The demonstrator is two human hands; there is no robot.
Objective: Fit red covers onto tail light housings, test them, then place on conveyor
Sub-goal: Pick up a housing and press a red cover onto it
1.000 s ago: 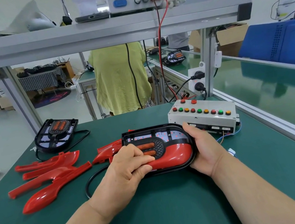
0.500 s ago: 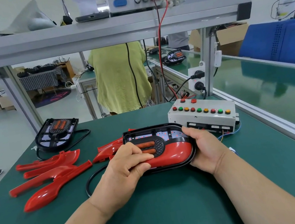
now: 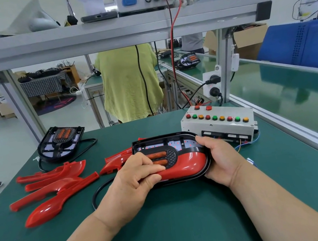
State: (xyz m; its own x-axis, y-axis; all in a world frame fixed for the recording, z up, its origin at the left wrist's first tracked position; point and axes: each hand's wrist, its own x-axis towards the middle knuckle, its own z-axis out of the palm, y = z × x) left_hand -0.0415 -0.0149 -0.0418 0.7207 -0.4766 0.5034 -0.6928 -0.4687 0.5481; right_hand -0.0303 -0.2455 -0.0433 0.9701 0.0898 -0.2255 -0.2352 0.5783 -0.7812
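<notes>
A black tail light housing (image 3: 178,138) lies flat on the green bench in front of me. A red cover (image 3: 188,163) sits in its near half. My left hand (image 3: 134,179) presses down on the cover's left end, fingers curled over it. My right hand (image 3: 219,158) grips the housing's right end, thumb on its top rim. Both hands hide the housing's ends. Another red cover (image 3: 116,161) pokes out behind my left hand.
Several loose red covers (image 3: 55,188) lie at the left. A second black housing (image 3: 61,143) with a cable stands at the far left. A white test box (image 3: 217,125) with coloured buttons sits behind my right hand. The green conveyor (image 3: 296,93) runs along the right. A person in yellow stands beyond the bench.
My left hand's fingers have shifted slightly along the red cover. The housing and my right hand stay in place.
</notes>
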